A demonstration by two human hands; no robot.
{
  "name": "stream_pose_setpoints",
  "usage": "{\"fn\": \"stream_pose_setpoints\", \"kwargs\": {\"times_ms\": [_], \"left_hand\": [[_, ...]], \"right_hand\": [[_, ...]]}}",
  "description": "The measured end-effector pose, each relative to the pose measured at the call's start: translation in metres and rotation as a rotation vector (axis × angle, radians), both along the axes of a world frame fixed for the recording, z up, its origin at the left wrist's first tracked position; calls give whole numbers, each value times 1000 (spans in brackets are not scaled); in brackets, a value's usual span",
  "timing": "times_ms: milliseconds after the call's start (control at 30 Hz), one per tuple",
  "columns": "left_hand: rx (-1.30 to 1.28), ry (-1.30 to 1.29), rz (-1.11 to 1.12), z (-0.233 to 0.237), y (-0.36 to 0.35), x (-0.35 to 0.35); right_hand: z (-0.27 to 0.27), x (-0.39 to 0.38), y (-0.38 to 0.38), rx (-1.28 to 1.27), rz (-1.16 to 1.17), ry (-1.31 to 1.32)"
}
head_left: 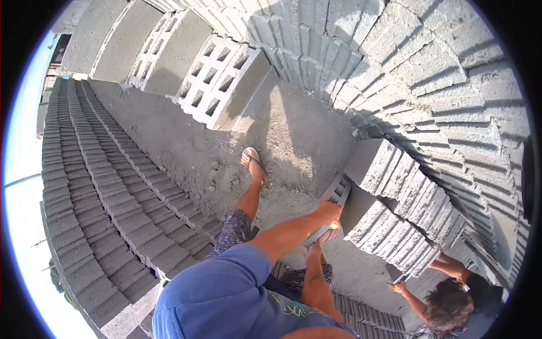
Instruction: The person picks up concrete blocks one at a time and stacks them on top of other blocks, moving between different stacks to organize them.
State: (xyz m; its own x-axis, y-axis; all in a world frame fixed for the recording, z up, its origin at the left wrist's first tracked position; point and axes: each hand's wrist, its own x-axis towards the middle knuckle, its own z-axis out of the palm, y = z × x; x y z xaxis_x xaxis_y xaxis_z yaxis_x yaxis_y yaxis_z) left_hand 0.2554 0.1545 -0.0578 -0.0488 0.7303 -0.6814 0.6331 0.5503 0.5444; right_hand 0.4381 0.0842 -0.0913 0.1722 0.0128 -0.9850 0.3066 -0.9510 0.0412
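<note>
A grey hollow block (pixel 340 189) stands tilted beside a stack of blocks, right of centre. My left hand (pixel 329 211) is closed on its upper side, close to the open cells. My right hand (pixel 314 249) is at the block's lower end, with its fingers partly hidden. One sandalled foot (pixel 334 229) is right beside the block; the other (pixel 250 157) stands on the dusty ground to the left. The stack (pixel 384 226) lies directly right of the held block, its ribbed faces showing.
Another person (pixel 451 308) reaches to the stack's far end at lower right. Long rows of blocks (pixel 107 186) run along the left. High block walls (pixel 429 73) rise at upper right. Hollow blocks (pixel 217 76) stand at the top. Loose rubble (pixel 217 175) lies on the ground.
</note>
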Motion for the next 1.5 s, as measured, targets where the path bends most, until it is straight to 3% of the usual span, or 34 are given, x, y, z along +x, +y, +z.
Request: {"fn": "stream_pose_setpoints", "kwargs": {"times_ms": [33, 67, 133, 200, 267, 367, 433, 467, 533, 633, 667, 733, 767, 800, 833, 867, 1033, 1100, 1167, 1233, 1333, 1433, 1500], "left_hand": [[37, 7, 25, 6, -4, -1], [78, 76, 56, 16, -18, -6], [101, 124, 90, 36, -46, -18], [163, 192, 77, 80, -71, -32], [186, 148, 30, 136, -87, -77], [283, 83, -33, 211, -127, -143], [355, 60, -47, 264, -160, -190], [367, 52, -45, 294, -178, -219], [390, 35, -18, 341, -208, -266], [326, 100, -79, 390, -248, -333], [306, 139, -125, 402, -258, -351], [294, 177, -177, 423, -280, -390], [252, 248, -174, 430, -294, -412], [213, 317, -168, 435, -309, -429], [227, 320, -164, 442, -326, -447], [259, 384, -76, 448, -348, -461], [317, 566, 202, 420, -411, -507], [458, 766, 306, 356, -426, -514], [483, 795, 346, 290, -438, -526], [479, 944, 428, 233, -442, -549], [502, 945, 531, 189, -441, -546], [528, 857, 525, 195, -446, -550], [491, 874, 505, 192, -446, -552]], "right_hand": [[9, -6, 17, 136, 360, -58], [18, -23, 42, 179, 377, -49], [46, -41, 72, 973, 733, 153], [60, -76, 103, 1006, 742, 262], [63, -120, 120, 1244, 1201, 247], [87, -213, 125, 1147, 1440, 463], [135, -279, 114, 1051, 1826, 626], [169, -313, 105, 1047, 1844, 633], [231, -370, 86, 736, 2050, 454], [216, -427, 47, 512, 1978, 354], [229, -461, 26, 513, 2055, 280], [173, -497, 6, 535, 1709, 723], [216, -532, -8, 313, 1430, 929], [254, -572, -20, 436, 1666, 858], [266, -605, -31, 494, 1743, 835], [254, -629, -36, 538, 1644, 949], [305, -776, -72, 1096, 2050, 763], [310, -821, -85, 1174, 2104, 734], [297, -848, -99, 1462, 2267, 616], [269, -869, -110, 1422, 2334, 524], [239, -869, -116, 1466, 2314, 381], [248, -872, -113, 1506, 2319, 465], [256, -874, -111, 1352, 2375, 474]]}}
